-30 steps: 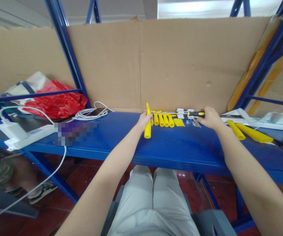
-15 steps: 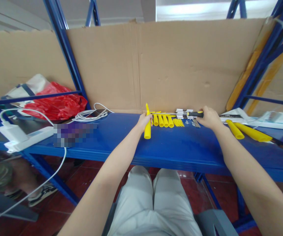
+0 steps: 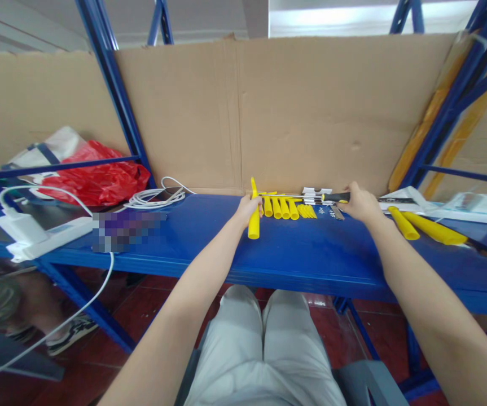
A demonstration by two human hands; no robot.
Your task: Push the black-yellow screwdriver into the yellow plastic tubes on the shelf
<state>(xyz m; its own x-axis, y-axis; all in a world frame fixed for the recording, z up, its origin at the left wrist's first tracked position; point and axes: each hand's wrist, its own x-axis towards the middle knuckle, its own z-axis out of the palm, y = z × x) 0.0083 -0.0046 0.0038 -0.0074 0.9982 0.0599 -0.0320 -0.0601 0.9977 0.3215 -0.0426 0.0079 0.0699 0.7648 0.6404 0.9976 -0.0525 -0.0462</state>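
Almost nothing has moved since a second ago. At frame centre the left hand (image 3: pixel 249 207) stays closed on a yellow tube (image 3: pixel 254 225) standing on the shelf (image 3: pixel 302 254). To its right, the right hand (image 3: pixel 359 204) grips the screwdriver (image 3: pixel 335 197).

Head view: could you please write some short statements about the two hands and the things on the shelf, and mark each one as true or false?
1. The left hand holds a yellow tube. True.
2. The right hand lies empty on the shelf. False: it grips the handle of a screwdriver.
3. The red bag lies to the right of both hands. False: it lies far to the left.
4. A white cable lies coiled between the red bag and the left hand. True.
5. Cardboard stands behind the shelf. True.
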